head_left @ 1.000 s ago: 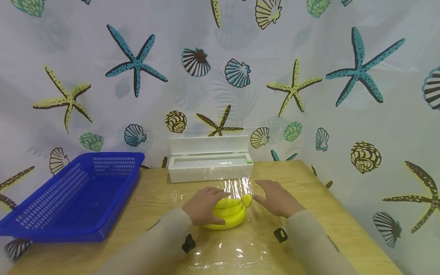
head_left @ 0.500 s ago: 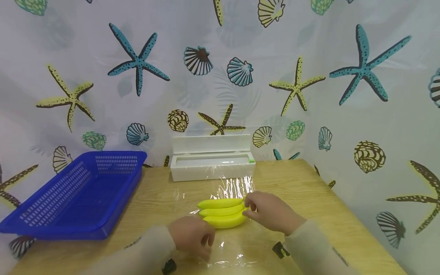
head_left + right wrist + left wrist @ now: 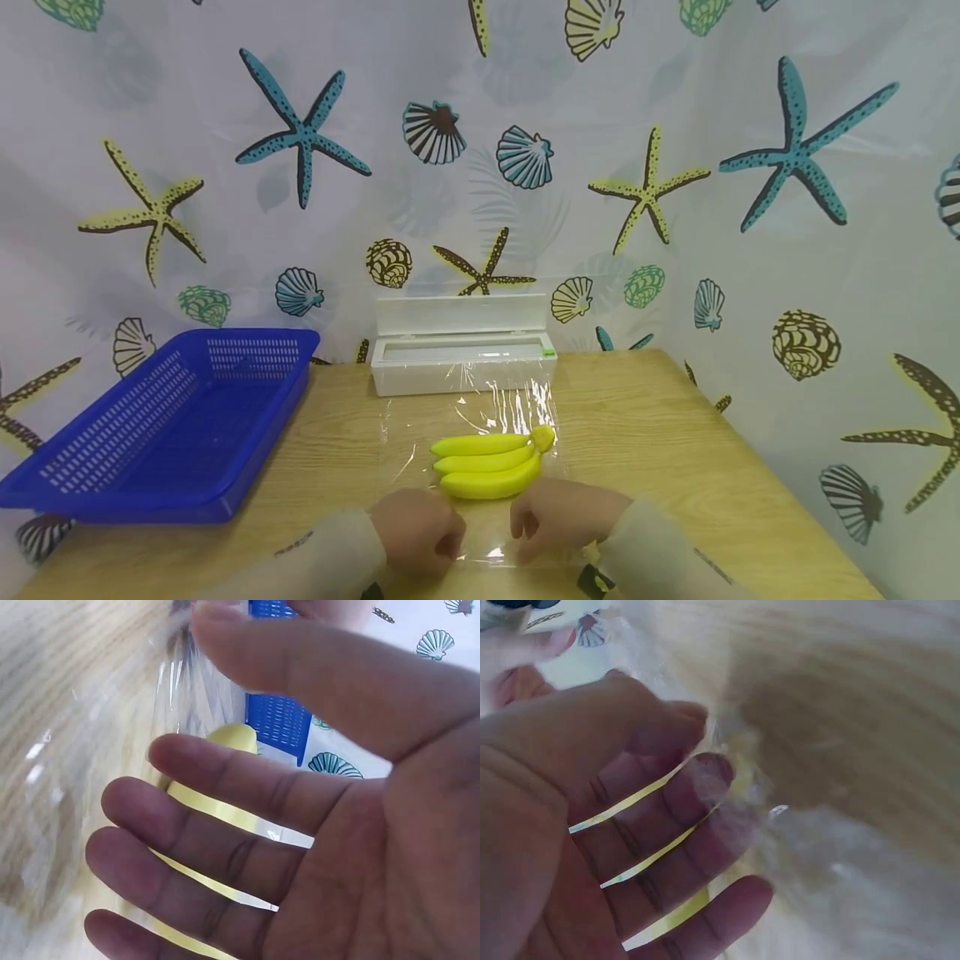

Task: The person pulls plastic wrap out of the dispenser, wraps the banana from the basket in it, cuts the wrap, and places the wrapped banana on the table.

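A bunch of yellow bananas (image 3: 487,467) lies on a sheet of clear plastic wrap (image 3: 408,433) that runs from a white wrap dispenser (image 3: 461,379) toward me. At the sheet's near left corner, my left hand (image 3: 420,533) pinches the film; in the left wrist view, thumb (image 3: 682,720) and index finger come together at its edge while the other fingers curve loosely. My right hand (image 3: 566,517) is by the near right corner. The right wrist view shows its fingers (image 3: 135,862) relaxed and spread, the thumb apart from them, film close by.
A blue plastic basket (image 3: 262,442) stands on the left of the wooden table (image 3: 660,433). The dispenser's white lid (image 3: 461,315) is raised at the back. A curtain (image 3: 450,208) printed with starfish and shells hangs behind and on the right.
Both hands have left the bananas and come toward me to the film's near edge, the left first and the right after it. The bananas have shifted slightly and now lie uncovered by hands.
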A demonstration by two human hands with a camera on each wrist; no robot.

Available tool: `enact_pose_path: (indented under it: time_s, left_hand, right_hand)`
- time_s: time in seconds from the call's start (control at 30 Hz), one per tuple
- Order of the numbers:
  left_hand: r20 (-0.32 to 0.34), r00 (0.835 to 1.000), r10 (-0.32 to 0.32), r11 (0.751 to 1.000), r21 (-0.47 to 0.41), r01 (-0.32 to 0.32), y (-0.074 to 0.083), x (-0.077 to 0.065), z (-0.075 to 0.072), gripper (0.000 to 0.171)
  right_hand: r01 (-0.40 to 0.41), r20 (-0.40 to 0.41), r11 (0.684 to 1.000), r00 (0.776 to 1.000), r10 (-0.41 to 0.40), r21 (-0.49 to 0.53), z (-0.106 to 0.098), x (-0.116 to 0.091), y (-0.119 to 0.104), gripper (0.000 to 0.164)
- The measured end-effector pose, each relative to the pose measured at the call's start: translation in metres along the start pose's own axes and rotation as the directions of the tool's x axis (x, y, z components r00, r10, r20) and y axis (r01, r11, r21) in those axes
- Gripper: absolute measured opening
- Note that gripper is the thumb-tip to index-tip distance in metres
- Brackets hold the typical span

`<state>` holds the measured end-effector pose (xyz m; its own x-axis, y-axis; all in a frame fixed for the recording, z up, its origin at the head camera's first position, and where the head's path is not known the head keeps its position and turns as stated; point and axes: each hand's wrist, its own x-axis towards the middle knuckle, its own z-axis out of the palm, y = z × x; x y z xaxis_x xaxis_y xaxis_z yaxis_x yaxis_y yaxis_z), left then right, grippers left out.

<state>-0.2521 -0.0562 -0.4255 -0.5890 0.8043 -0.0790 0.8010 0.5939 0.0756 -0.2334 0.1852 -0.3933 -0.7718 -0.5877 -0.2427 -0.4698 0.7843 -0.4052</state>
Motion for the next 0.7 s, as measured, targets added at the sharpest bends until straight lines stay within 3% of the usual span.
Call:
enact_pose_path:
  time_s: [0.13,0.27,0.37,0.7]
  left_hand:
    - [-0.009,0.999,-0.043,0.998,-0.043,0.042,-0.003,0.001,-0.012,0.012]
    - [-0.017,0.997,-0.073,0.993,-0.095,0.071,-0.007,0.002,-0.026,0.010]
    - [-0.074,0.994,-0.078,0.991,-0.110,0.069,-0.011,0.002,-0.031,0.013]
    - [-0.263,0.963,-0.063,0.995,-0.085,0.042,-0.020,-0.005,-0.045,0.021]
  right_hand:
    - [-0.022,0.017,1.000,1.000,0.022,-0.010,0.004,0.002,-0.005,0.026]
    - [-0.021,0.004,0.997,1.000,0.021,-0.075,0.004,0.002,-0.007,0.018]
    - [-0.022,-0.026,0.995,0.999,0.020,-0.098,0.001,0.001,-0.004,0.016]
    - [-0.004,-0.145,0.998,0.989,0.014,0.067,-0.034,0.002,0.011,0.015]
